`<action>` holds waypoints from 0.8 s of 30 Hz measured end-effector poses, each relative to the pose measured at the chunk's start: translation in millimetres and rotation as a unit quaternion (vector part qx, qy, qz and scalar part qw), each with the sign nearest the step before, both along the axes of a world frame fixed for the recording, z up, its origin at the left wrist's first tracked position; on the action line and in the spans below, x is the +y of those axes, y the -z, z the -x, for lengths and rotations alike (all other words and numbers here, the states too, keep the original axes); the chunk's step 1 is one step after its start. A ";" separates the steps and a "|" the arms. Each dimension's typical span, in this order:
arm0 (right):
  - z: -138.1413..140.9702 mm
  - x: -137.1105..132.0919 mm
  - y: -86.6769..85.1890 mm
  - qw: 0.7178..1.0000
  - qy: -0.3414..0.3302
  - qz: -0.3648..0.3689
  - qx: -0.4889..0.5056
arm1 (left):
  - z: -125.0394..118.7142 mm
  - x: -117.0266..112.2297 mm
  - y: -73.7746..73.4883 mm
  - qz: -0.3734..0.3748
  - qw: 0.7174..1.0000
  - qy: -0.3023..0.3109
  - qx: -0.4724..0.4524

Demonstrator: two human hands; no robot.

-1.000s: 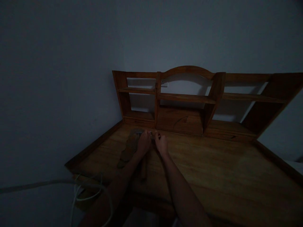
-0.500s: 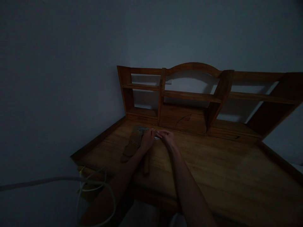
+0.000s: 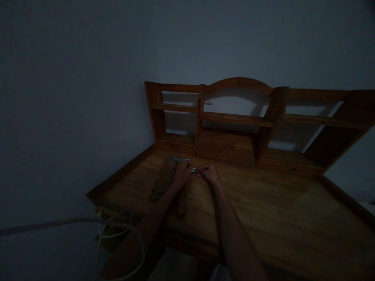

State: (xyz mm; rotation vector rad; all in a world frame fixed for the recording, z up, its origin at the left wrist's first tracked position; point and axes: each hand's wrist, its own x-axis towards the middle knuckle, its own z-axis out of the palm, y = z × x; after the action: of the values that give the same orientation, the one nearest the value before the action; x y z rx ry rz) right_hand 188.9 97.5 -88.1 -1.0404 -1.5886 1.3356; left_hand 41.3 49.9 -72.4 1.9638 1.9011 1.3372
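The room is dim. Both hands meet at the back left of a wooden desk (image 3: 263,210). My left hand (image 3: 182,173) is curled, its fingers closed on the end of a small shiny metal object (image 3: 193,170). My right hand (image 3: 207,172) pinches the object's other end. What the object is cannot be made out. Just left of my left hand lies a flat brownish piece with a pale metallic end (image 3: 164,177). A short wooden stick or handle (image 3: 181,203) lies on the desk below my left wrist.
A wooden shelf unit (image 3: 240,121) with open compartments stands along the desk's back edge against the wall. White cables (image 3: 117,234) loop off the desk's front left corner. A raised wooden rim (image 3: 123,171) runs along the desk's left side.
The view has shifted slightly, so the desk sits a bit higher and further right. My right hand has drawn a little to the right, and the shiny object now shows between the hands.
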 end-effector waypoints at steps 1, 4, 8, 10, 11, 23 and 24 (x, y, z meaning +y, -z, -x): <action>-0.8 -0.2 -0.5 1.000 -0.003 -0.001 -0.016 | 0.3 1.2 1.7 0.002 1.000 0.002 -0.001; -2.9 -1.0 -2.0 0.998 -0.009 -0.010 -0.056 | 1.4 5.1 7.3 0.000 1.000 0.018 0.000; -3.5 -2.3 -3.6 0.996 -0.009 -0.034 -0.085 | 3.8 9.1 14.2 -0.015 0.999 0.025 0.019; -3.1 -2.7 -3.8 0.995 -0.006 -0.043 -0.095 | 5.6 10.8 17.3 -0.018 0.999 0.030 0.027; -2.9 -2.9 -3.6 0.994 -0.003 -0.047 -0.100 | 6.5 11.8 18.9 -0.018 0.999 0.034 0.030; -3.0 0.6 3.3 0.992 0.026 -0.077 -0.094 | 10.4 8.7 18.2 -0.010 0.998 0.064 0.026; -2.7 1.2 4.2 0.993 0.032 -0.078 -0.089 | 11.2 8.7 18.1 -0.012 0.997 0.069 0.026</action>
State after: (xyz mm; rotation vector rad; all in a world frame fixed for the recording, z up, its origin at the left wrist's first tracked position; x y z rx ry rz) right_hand 191.6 98.7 -92.3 -1.1281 -1.7451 1.0836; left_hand 30.1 58.6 -90.5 2.1171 1.7426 1.2892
